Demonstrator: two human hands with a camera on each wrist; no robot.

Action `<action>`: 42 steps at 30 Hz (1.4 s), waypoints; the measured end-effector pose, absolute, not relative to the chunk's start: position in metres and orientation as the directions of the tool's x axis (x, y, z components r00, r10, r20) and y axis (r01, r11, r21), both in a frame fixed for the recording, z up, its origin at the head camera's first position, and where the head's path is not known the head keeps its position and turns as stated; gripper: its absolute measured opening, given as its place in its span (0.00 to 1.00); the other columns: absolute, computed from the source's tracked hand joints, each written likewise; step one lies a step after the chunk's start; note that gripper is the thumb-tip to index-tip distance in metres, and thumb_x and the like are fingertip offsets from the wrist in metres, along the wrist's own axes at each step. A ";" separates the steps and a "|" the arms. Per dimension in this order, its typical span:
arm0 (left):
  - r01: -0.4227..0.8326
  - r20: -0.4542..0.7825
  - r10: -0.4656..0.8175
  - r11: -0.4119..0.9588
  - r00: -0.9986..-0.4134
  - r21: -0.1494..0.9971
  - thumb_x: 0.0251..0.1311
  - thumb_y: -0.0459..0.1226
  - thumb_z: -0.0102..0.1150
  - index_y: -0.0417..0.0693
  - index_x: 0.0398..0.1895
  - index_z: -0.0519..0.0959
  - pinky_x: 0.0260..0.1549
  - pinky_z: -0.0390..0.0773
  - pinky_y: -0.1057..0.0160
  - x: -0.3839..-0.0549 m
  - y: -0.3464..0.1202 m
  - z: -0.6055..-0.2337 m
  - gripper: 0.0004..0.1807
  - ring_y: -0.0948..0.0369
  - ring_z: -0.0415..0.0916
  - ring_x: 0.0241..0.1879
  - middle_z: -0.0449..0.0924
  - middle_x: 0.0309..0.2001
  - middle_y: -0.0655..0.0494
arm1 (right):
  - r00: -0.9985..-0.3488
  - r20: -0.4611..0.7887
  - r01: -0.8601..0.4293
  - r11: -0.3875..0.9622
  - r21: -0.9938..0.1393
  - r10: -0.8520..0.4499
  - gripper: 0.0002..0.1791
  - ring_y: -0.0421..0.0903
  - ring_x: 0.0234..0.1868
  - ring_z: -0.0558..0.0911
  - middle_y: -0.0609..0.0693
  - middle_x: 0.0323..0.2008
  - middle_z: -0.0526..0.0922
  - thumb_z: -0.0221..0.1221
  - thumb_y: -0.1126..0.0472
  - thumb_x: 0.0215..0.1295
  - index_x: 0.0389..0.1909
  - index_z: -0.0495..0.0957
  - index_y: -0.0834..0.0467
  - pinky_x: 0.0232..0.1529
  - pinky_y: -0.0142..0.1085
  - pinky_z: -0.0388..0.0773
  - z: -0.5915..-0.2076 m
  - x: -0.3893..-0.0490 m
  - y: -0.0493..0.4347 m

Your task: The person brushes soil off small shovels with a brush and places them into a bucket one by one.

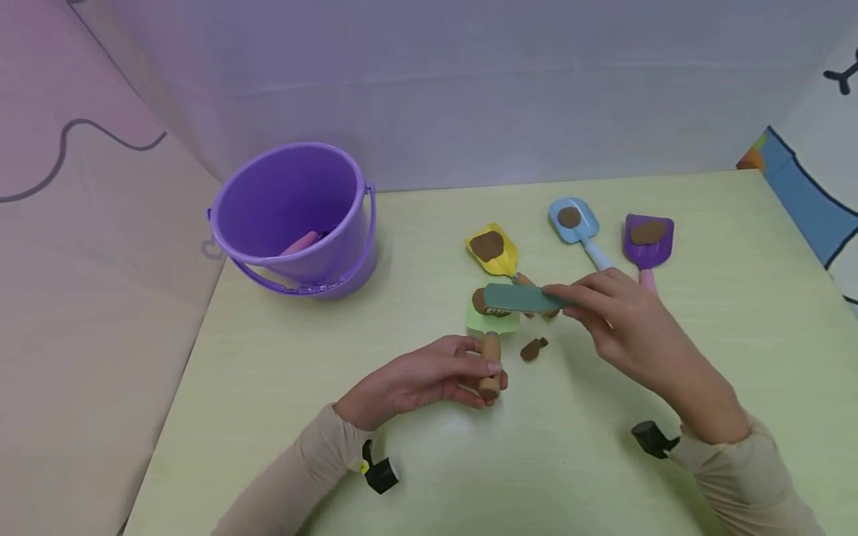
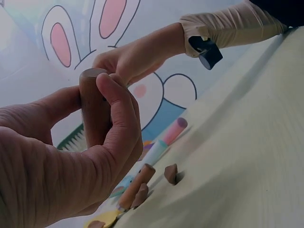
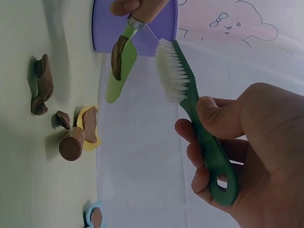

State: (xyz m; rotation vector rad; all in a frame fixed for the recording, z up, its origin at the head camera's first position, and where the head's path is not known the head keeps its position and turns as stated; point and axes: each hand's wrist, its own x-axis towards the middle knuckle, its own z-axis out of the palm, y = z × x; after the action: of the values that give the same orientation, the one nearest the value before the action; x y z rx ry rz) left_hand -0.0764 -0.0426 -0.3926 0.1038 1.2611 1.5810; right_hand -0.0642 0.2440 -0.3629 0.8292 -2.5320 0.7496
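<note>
My left hand point(image 1: 436, 376) grips the wooden handle point(image 1: 491, 361) of a small green shovel point(image 1: 492, 322), raised off the table. A brown clay-like lump point(image 3: 117, 58) sits on its blade. With my right hand point(image 1: 630, 327) I hold a green brush point(image 3: 203, 135) by its handle; its white bristles point(image 3: 170, 71) point toward the shovel. The right wrist view shows a gap between bristles and lump. Below, on the table, lies a loose brown piece point(image 1: 532, 349). Another brown piece point(image 3: 62, 119) lies by the yellow shovel's handle point(image 3: 71, 147).
A purple bucket point(image 1: 365, 260) stands at the back left with a pink item point(image 1: 302, 243) inside. Yellow point(image 1: 507, 260), light blue point(image 1: 585, 223) and purple point(image 1: 657, 251) shovels lie toward the back right, each with a brown lump on its blade. A pale cloth wall point(image 1: 469, 126) borders the table's back.
</note>
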 end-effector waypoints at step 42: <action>-0.629 -0.425 0.761 0.030 -0.489 0.777 0.75 0.39 0.54 0.45 0.58 0.71 0.36 0.82 0.70 -0.056 -0.037 -0.370 0.13 0.64 0.80 0.36 0.82 0.42 0.57 | -0.720 0.522 -0.648 0.712 -0.270 -0.458 0.32 0.49 0.41 0.77 0.53 0.39 0.84 0.70 0.85 0.48 0.52 0.89 0.56 0.38 0.28 0.66 -0.372 -0.066 0.241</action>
State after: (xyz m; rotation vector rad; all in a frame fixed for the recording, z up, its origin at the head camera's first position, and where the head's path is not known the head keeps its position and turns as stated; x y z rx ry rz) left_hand -0.0562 -0.0373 -0.3703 0.1557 1.2415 1.6763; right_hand -0.0660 0.2407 -0.3721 0.8525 -2.4978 0.6184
